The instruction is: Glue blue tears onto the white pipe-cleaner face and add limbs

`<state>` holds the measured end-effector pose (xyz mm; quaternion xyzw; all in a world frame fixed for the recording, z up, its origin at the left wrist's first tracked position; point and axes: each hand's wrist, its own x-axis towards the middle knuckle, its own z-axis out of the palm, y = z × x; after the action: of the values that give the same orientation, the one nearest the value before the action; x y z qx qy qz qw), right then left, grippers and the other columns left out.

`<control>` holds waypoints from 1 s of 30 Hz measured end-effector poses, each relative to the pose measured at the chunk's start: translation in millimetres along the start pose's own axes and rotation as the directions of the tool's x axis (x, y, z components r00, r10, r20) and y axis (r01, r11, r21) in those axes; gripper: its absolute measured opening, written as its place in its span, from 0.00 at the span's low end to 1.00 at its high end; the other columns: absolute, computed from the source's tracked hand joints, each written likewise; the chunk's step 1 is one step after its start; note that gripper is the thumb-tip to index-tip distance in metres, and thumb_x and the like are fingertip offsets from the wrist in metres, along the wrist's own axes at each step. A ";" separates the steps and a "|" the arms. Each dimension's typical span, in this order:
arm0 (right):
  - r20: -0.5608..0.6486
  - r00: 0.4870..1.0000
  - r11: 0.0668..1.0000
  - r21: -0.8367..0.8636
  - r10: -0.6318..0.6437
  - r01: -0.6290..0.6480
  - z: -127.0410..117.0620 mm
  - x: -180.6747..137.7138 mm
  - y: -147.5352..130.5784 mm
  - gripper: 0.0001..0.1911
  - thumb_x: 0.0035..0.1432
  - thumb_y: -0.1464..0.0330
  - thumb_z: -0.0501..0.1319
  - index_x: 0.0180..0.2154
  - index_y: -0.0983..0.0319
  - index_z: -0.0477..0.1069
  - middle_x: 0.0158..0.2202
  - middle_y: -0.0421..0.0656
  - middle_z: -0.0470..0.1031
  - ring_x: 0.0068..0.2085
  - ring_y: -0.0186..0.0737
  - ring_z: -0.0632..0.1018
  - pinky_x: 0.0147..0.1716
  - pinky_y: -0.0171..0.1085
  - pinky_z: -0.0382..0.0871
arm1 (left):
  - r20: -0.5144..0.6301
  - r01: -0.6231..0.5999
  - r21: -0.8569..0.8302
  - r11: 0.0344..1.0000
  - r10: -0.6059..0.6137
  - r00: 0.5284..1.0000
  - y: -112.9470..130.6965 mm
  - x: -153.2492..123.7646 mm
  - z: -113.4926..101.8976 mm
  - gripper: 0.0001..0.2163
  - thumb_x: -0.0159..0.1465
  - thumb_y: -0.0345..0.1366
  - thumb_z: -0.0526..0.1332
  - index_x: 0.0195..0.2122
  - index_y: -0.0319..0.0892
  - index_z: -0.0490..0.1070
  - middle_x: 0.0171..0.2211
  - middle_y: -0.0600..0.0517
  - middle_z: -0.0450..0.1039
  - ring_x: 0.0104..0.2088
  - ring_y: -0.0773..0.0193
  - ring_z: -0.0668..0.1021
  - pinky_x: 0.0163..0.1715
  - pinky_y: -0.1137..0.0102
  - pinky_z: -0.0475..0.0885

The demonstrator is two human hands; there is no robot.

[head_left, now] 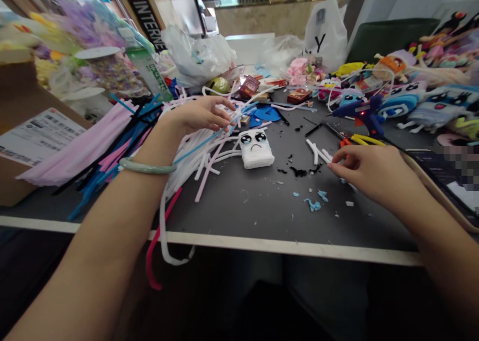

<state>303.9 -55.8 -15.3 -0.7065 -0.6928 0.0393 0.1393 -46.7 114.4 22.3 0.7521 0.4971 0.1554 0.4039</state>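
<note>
My left hand [204, 115], a green bangle [147, 166] at its wrist, reaches over a pile of white pipe cleaners [183, 159]. Its lower fingers close loosely on a thin light blue pipe cleaner [202, 145], while the upper fingers stay apart. To its right a white block-shaped figure [257, 150] with big eyes and a frown stands on the table. At the right, the thumb and fingertips of my right hand [355, 166] pinch a short white pipe cleaner piece [326, 155]. Another white piece [313, 151] lies just left of it.
A blue glue gun [361, 114] with a lit red light stands behind my right hand, near orange-handled pliers [346, 142]. A phone [445, 181] lies at the right. Black and blue scraps [314, 204] dot the dark table [232, 221]. A cardboard box [33, 131] stands left; finished dolls [437, 106] crowd the right.
</note>
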 end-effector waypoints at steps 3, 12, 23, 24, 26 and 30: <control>0.004 1.000 1.000 0.005 -0.013 0.013 0.2 -0.9 0.8 0.12 0.58 0.57 0.61 0.33 0.57 0.77 0.29 0.41 0.79 0.32 0.44 0.76 0.32 0.42 0.62 | 0.007 0.024 -0.064 0.998 -0.023 1.000 -1.2 0.4 1.1 0.29 0.51 0.37 0.71 0.55 0.42 0.67 0.38 0.48 0.78 0.34 0.65 0.79 0.33 0.73 0.69; 0.001 1.000 1.000 0.015 -0.013 0.013 3.0 -1.6 2.3 0.13 0.58 0.55 0.60 0.34 0.57 0.76 0.29 0.42 0.78 0.32 0.46 0.76 0.32 0.44 0.62 | 0.008 0.070 0.039 0.997 -0.070 0.997 -3.7 -0.7 -3.4 0.29 0.47 0.41 0.73 0.52 0.43 0.72 0.36 0.48 0.80 0.41 0.54 0.82 0.38 0.67 0.72; 0.004 1.000 1.000 0.002 -0.021 0.021 5.5 -2.8 2.0 0.11 0.58 0.58 0.61 0.33 0.58 0.77 0.28 0.41 0.79 0.30 0.43 0.76 0.34 0.43 0.63 | 0.067 0.120 0.170 0.978 -0.133 0.989 -15.1 -3.3 -23.5 0.21 0.44 0.45 0.73 0.40 0.44 0.78 0.38 0.49 0.81 0.40 0.54 0.81 0.39 0.66 0.75; 0.007 1.000 1.000 -0.002 -0.018 0.018 5.0 -3.0 1.3 0.11 0.58 0.58 0.62 0.33 0.58 0.77 0.28 0.41 0.79 0.30 0.42 0.75 0.33 0.43 0.63 | 0.081 0.125 0.169 0.978 -0.140 0.987 -16.0 -3.9 -24.8 0.21 0.44 0.45 0.73 0.40 0.44 0.78 0.37 0.49 0.81 0.39 0.54 0.81 0.39 0.67 0.74; 0.013 1.000 1.000 -0.007 -0.009 0.010 4.1 -3.3 0.1 0.10 0.58 0.58 0.62 0.33 0.58 0.77 0.28 0.41 0.79 0.30 0.42 0.75 0.33 0.43 0.63 | 0.099 0.138 0.169 0.976 -0.156 0.983 -17.3 -5.2 -27.4 0.21 0.44 0.45 0.74 0.40 0.45 0.78 0.36 0.50 0.81 0.38 0.55 0.81 0.38 0.67 0.74; 0.025 1.000 1.000 -0.018 -0.004 0.004 3.3 -3.5 -0.8 0.09 0.58 0.59 0.64 0.33 0.57 0.77 0.29 0.40 0.80 0.31 0.43 0.76 0.33 0.42 0.63 | 0.116 0.133 0.212 0.968 -0.160 0.980 -16.5 -7.1 -30.0 0.22 0.43 0.45 0.74 0.40 0.45 0.78 0.33 0.52 0.79 0.35 0.57 0.80 0.35 0.69 0.72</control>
<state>302.2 -58.8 -18.7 -0.7058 -0.6962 0.0417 0.1242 -79.3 124.8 29.7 0.7592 0.5369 0.0235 0.3672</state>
